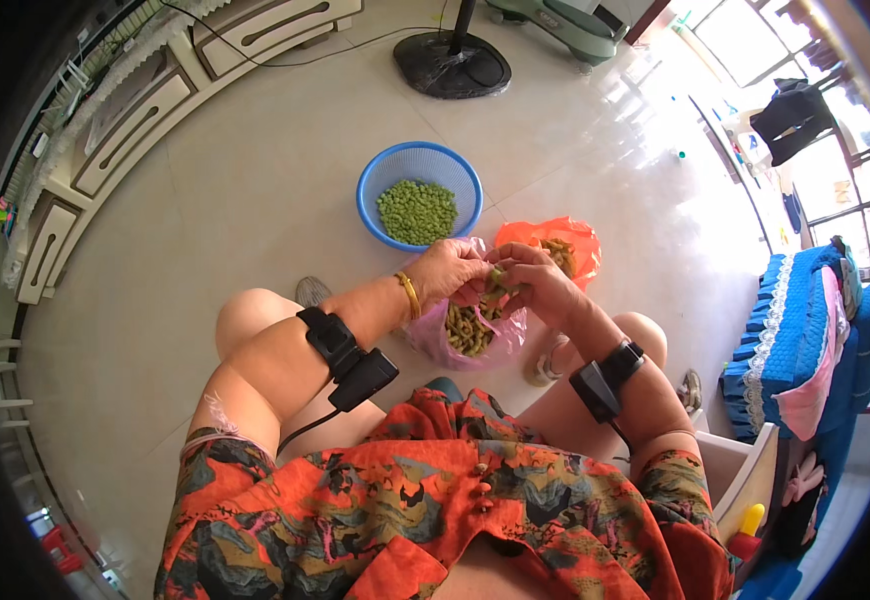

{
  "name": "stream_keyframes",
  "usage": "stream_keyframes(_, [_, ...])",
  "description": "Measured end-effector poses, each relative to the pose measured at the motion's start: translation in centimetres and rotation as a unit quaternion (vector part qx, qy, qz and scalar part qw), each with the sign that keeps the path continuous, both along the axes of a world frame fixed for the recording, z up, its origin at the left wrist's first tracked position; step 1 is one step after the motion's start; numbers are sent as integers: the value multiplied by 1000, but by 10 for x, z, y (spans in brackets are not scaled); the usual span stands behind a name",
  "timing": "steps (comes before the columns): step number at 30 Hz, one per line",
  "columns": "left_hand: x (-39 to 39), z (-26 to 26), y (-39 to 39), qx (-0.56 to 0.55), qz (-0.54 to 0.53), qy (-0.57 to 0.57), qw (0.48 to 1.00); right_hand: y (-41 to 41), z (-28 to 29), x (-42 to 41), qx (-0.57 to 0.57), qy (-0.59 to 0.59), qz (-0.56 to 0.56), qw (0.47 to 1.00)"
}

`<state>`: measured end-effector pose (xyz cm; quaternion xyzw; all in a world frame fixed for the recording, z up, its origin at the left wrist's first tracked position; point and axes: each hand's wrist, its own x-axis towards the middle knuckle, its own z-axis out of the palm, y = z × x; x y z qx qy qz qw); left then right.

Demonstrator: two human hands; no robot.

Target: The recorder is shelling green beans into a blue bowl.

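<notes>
My left hand (pixel 446 271), with a gold bracelet at the wrist, meets my right hand (pixel 540 281) fingertip to fingertip. A green bean pod (pixel 500 280) is pinched between them, its far end partly hidden by the fingers. Right below the hands, a pink plastic bag (pixel 421 330) stands open with several bean pods (pixel 468 330) inside. Farther out, a blue mesh basket (pixel 366 196) holds a heap of shelled green beans (pixel 418 212). Beside my right hand lies an orange-red plastic bag (pixel 587 241) containing brownish pods or husks (pixel 559 255).
My knees flank the pink bag on the tiled floor (pixel 255 195). A black round stand base (pixel 452 66) is beyond the basket. Drawer cabinets (pixel 134 135) curve along the left. At right are a blue quilted cover (pixel 791 322) and a pale open drawer (pixel 742 469).
</notes>
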<state>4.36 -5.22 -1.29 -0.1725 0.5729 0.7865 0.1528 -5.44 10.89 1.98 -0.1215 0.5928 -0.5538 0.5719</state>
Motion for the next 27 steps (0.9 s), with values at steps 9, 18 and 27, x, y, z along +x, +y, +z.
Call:
stream_keyframes(9, [-4, -2, -1, -32, 31, -72, 996, -17, -28, -9, 23, -67, -34, 997])
stream_keyframes(18, [-13, 4, -4, -36, 60, -106, 992, -14, -51, -20, 13, -84, -141, 986])
stream_keyframes(27, [-15, 1, -2, -43, 60, -111, 991, -2, -28, -21, 31, -110, -154, 981])
